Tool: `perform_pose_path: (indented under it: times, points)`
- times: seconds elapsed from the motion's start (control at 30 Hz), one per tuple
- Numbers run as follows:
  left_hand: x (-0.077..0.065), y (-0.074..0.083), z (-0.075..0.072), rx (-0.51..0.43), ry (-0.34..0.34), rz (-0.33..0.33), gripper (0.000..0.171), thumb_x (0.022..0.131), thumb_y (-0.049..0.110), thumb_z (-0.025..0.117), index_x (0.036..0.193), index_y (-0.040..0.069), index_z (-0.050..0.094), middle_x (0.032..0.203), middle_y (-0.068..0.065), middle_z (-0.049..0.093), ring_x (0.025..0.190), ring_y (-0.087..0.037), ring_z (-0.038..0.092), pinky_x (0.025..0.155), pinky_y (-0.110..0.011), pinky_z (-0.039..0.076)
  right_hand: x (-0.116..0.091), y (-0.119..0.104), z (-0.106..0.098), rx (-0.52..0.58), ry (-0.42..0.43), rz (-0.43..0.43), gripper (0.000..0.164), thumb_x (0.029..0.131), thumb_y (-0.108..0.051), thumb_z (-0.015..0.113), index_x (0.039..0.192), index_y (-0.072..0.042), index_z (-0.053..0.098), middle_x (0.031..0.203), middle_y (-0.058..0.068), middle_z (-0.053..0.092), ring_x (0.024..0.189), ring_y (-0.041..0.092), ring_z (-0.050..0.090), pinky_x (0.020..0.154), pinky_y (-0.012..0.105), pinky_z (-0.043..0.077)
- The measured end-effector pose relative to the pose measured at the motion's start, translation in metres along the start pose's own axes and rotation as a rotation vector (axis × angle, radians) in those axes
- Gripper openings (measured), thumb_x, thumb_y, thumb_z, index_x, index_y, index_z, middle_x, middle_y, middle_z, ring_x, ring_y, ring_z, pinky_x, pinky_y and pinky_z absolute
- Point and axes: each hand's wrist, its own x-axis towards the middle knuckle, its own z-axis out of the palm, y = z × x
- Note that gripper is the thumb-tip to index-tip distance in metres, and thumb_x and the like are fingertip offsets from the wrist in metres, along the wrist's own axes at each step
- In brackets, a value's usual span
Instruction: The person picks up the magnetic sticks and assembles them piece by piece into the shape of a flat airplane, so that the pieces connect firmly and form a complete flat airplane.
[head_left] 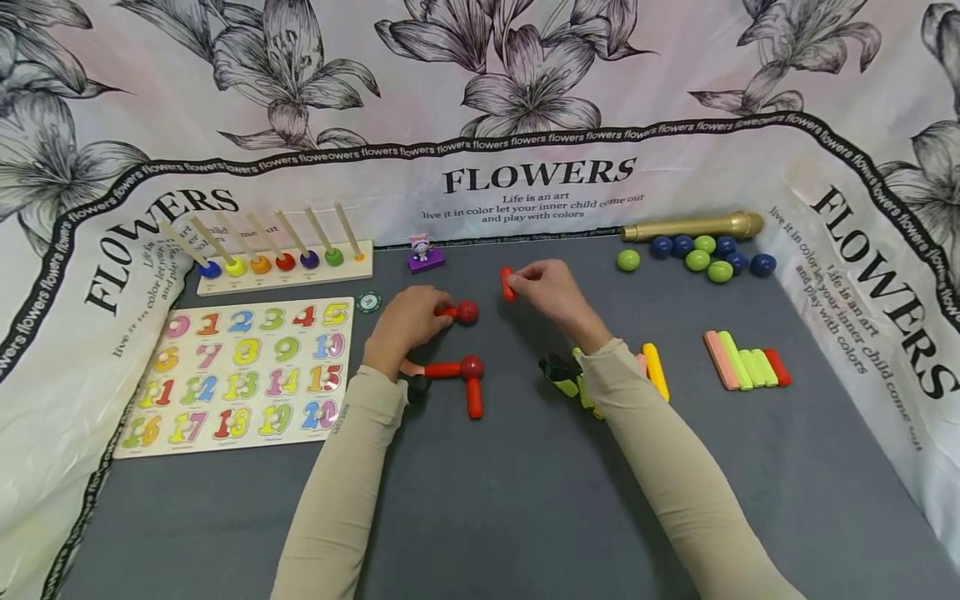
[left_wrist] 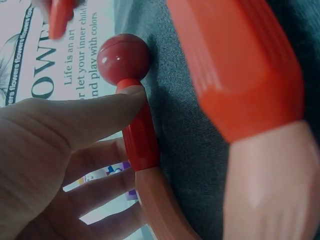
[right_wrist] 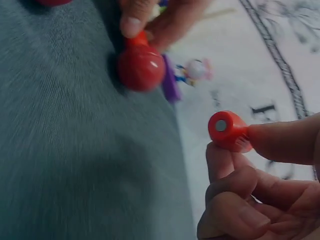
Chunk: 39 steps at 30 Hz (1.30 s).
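My left hand point(head_left: 403, 327) pinches a red magnetic stick point(left_wrist: 140, 142) between thumb and fingers. A red ball point(head_left: 467, 312) sits on one end of that stick, and a salmon-coloured curved stick point(left_wrist: 162, 202) joins its other end. Closer to me, a second red ball point(head_left: 472, 367) connects two more red sticks, one point(head_left: 442, 371) pointing left and one point(head_left: 475, 400) towards me. My right hand point(head_left: 557, 293) holds a short red magnetic stick point(head_left: 507, 284) by thumb and fingertips, apart from the ball. A silver magnet shows in its end in the right wrist view.
Left lie a number board point(head_left: 258, 371), a peg counter point(head_left: 288, 271) and a poker chip point(head_left: 368, 302). A figurine on a purple block point(head_left: 426, 260) stands at the back. Right are blue and green balls point(head_left: 697, 260), a gold tube point(head_left: 693, 227) and coloured sticks point(head_left: 726, 360), some under my right sleeve.
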Motion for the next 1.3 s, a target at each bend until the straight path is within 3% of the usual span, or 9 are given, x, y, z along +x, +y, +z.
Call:
perform_pose_path:
  times: [0.27,0.57,0.93,1.3]
  points:
    - [0.001,-0.002,0.001,-0.004,0.018,0.001,0.028,0.103,0.019,0.075,0.127,0.006,0.077,0.123,-0.015,0.073,0.109,-0.033,0.067,0.103,-0.049,0.051,0.033,-0.009,0.038,0.054,-0.048,0.048,0.026,0.106,-0.015,0.066,0.117,0.007,0.076,0.099,0.009,0.066,0.070,0.014,0.053,0.064,0.028,0.044]
    - [0.003,0.001,0.003,0.004,0.010,-0.009,0.028,0.103,0.018,0.074,0.128,0.006,0.077,0.122,-0.015,0.073,0.110,-0.033,0.067,0.104,-0.048,0.051,0.043,-0.007,0.058,0.030,-0.046,0.056,0.023,0.105,-0.011,0.065,0.115,0.007,0.076,0.106,0.012,0.069,0.072,0.015,0.056,0.065,0.028,0.045]
    - [0.003,-0.001,0.002,0.005,0.020,-0.025,0.028,0.103,0.017,0.074,0.128,0.005,0.077,0.121,-0.015,0.073,0.108,-0.032,0.066,0.104,-0.048,0.051,0.043,-0.008,0.063,0.046,-0.057,0.075,0.024,0.105,-0.014,0.067,0.115,0.005,0.077,0.099,0.010,0.068,0.073,0.016,0.056,0.064,0.029,0.044]
    - [0.004,-0.002,0.004,0.000,0.006,-0.030,0.030,0.105,0.020,0.073,0.130,0.006,0.077,0.122,-0.015,0.073,0.109,-0.032,0.066,0.104,-0.048,0.051,0.045,-0.004,0.063,0.028,-0.058,0.109,0.024,0.104,-0.017,0.068,0.110,0.004,0.078,0.082,0.006,0.063,0.066,0.014,0.052,0.059,0.027,0.043]
